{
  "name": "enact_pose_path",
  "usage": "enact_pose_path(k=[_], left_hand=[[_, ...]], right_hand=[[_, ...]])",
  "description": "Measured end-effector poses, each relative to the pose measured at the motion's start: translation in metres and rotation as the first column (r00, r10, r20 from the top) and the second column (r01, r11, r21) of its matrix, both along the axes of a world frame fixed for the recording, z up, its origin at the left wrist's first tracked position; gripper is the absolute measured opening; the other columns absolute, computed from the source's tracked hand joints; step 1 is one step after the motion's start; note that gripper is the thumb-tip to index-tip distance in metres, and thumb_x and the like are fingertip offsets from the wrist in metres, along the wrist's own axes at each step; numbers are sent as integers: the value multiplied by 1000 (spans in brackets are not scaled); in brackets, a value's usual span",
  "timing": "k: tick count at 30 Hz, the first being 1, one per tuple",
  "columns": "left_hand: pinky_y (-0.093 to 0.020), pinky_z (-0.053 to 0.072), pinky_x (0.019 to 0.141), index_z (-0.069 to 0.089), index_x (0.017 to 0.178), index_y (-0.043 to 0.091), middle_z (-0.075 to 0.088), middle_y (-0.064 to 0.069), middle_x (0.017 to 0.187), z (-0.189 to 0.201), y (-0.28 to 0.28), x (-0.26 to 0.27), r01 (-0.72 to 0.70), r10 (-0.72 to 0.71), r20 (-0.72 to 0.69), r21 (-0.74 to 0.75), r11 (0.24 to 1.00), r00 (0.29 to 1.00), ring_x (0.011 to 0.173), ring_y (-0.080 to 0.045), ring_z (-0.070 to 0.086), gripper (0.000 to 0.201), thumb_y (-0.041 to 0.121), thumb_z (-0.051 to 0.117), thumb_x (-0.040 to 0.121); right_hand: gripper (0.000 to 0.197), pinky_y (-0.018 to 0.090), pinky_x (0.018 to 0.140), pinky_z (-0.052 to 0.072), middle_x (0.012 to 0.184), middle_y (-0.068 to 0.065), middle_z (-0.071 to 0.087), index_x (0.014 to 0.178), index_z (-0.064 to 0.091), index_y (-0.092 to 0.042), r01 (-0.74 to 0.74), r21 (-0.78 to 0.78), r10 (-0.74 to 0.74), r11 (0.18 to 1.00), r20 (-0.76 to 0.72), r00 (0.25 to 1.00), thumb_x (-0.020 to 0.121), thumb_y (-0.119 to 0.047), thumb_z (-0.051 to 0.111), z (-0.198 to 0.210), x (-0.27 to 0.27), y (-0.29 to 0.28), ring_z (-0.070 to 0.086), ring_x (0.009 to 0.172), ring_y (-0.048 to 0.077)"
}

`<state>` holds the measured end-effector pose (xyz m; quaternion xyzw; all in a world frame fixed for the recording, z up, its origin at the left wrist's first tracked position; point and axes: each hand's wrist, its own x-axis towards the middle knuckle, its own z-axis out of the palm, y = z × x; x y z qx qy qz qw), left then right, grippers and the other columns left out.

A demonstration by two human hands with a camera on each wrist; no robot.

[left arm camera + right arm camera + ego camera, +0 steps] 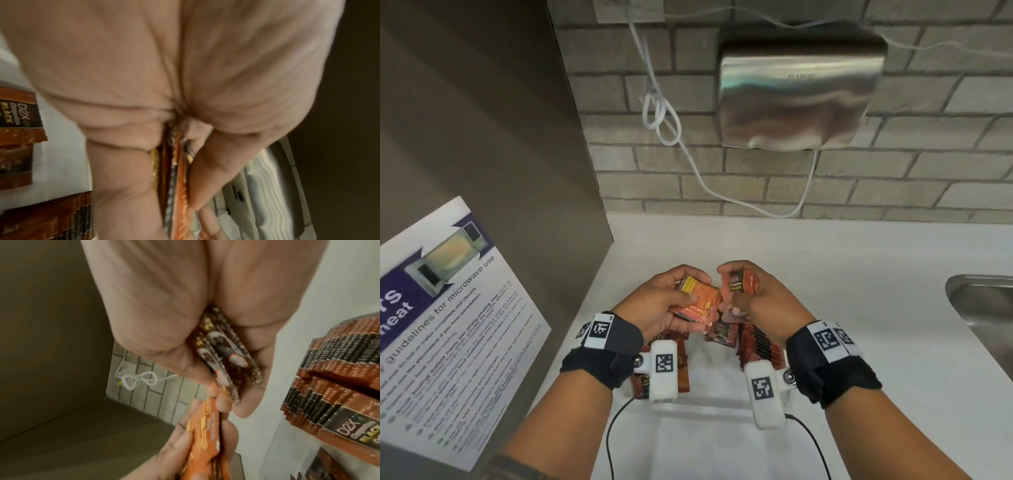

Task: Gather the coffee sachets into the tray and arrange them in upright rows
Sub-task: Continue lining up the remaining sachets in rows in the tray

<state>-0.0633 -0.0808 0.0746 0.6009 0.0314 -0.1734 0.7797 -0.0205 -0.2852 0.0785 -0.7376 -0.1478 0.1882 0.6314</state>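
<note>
— Sachets, where are they?
— My left hand holds an orange bunch, and my right hand pinches a few brown ones, above the tray.
— What's below?
— More sachets in rows. The tray sits on a white table, near a sink and brick wall.

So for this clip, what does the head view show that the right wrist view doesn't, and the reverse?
Head view only: the steel hand dryer, the microwave poster, the sink's edge, and both wrist cameras. Right wrist view only: the serrated edges of the sachets pinched in the right hand, seen end-on. Both: the left hand holding orange sachets, the upright row of sachets, and the looped white cable.
</note>
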Motion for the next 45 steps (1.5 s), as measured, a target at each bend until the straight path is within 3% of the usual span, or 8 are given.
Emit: enact_pose_path(k=[6, 16, 23, 27, 32, 37, 40, 45], left_hand=[[-33, 63, 64, 66, 121, 17, 69, -14, 116, -3, 0, 2, -13, 4, 61, 150, 989, 998, 98, -32, 72, 37, 8, 75, 86], [-27, 60, 57, 64, 121, 13, 70, -19, 116, -8, 5, 4, -49, 39, 65, 144, 988, 997, 96, -35, 73, 34, 22, 73, 90], [-28, 62, 60, 62, 123, 5, 71, -18, 112, -10, 6, 8, -151, 147, -35, -116, 982, 988, 93, -33, 73, 30, 24, 52, 101], [-27, 61, 61, 64, 125, 7, 67, -14, 116, -8, 4, 12, -155, 156, 11, -67, 986, 988, 92, -24, 70, 40, 21, 68, 88], [-27, 59, 57, 64, 123, 14, 68, -16, 117, -9, 7, 12, -157, 151, 93, 64, 986, 984, 87, -24, 72, 33, 8, 70, 91], [-27, 57, 53, 65, 120, 18, 70, -13, 115, -7, 7, 10, -137, 115, 158, 141, 980, 981, 82, -21, 72, 32, 7, 70, 91], [-28, 58, 57, 67, 117, 19, 67, -15, 116, -6, 1, 13, -201, 184, 160, 97, 975, 970, 85, -22, 69, 29, 8, 71, 91], [-27, 58, 56, 63, 123, 18, 70, -12, 112, -7, -3, 11, -144, 130, 124, 112, 983, 984, 88, -26, 72, 46, -1, 76, 83]], right_hand=[[40, 34, 76, 60, 93, 6, 67, 111, 65, -27, 42, -117, -32, 992, 87, 996, 77, -19, 85, -1, 0, 1, 66, 77, 14], [34, 33, 62, 51, 76, 8, 68, 105, 66, -10, 119, 26, -115, 993, -142, 983, 77, -6, 83, -5, -1, 7, 59, 65, 21], [30, 15, 62, 45, 74, -8, 58, 79, 64, -27, 225, -112, -159, 968, 418, 894, 80, 2, 71, -9, -10, 13, 52, 64, 5], [35, 33, 72, 53, 89, -14, 59, 85, 64, -36, 258, -269, -71, 928, 552, 831, 74, -5, 75, -22, -16, 18, 59, 79, 6], [46, 11, 62, 44, 87, -7, 59, 99, 64, -36, 272, -200, -171, 941, 413, 894, 79, 6, 66, -17, -15, 10, 54, 68, -2], [18, 31, 66, 55, 82, 1, 69, 106, 63, -25, 330, -16, -326, 944, 115, 938, 95, -11, 59, -12, -3, 1, 65, 67, 11], [26, 25, 56, 52, 83, 11, 72, 111, 62, -12, 197, 77, -190, 977, -85, 978, 89, -22, 73, -9, -9, 3, 67, 64, 15], [39, 32, 57, 54, 84, 21, 67, 113, 62, -9, 222, 188, -202, 957, -121, 972, 80, 4, 77, -12, -6, 4, 61, 65, 24]])
